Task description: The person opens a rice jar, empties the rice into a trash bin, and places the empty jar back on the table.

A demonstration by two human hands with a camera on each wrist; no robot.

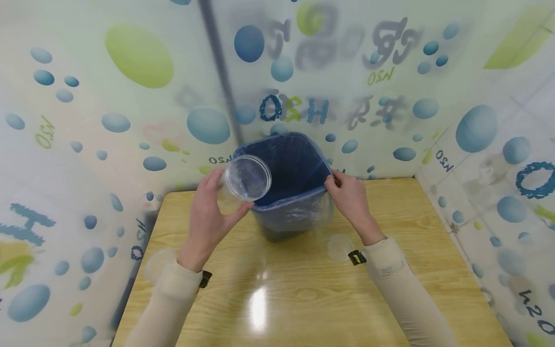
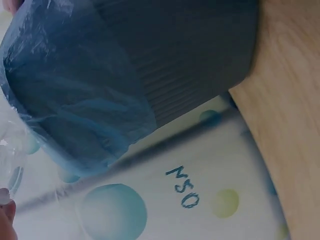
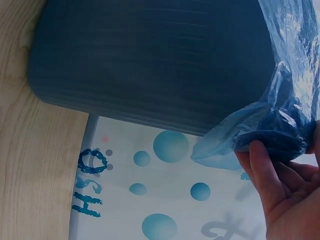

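A dark bin (image 1: pixel 277 229) stands on the wooden table, lined with a thin blue plastic bag (image 1: pixel 295 164) folded over its rim. Over the bin's left rim, my left hand (image 1: pixel 210 217) holds a clear round plastic container (image 1: pixel 248 178) between thumb and fingers. In the left wrist view only a fingertip (image 2: pixel 7 225) and part of the container (image 2: pixel 9 155) show at the left edge. At the right rim my right hand (image 1: pixel 349 197) pinches the bag's edge; the right wrist view shows the gathered bag (image 3: pixel 275 135) at its fingers.
One translucent round disc (image 1: pixel 340 247) lies on the table (image 1: pixel 299 299) near my right wrist. Another pale disc (image 1: pixel 158 265) lies by my left forearm, partly covered. A patterned wall covering (image 1: pixel 173 120) rises right behind the bin and along both sides.
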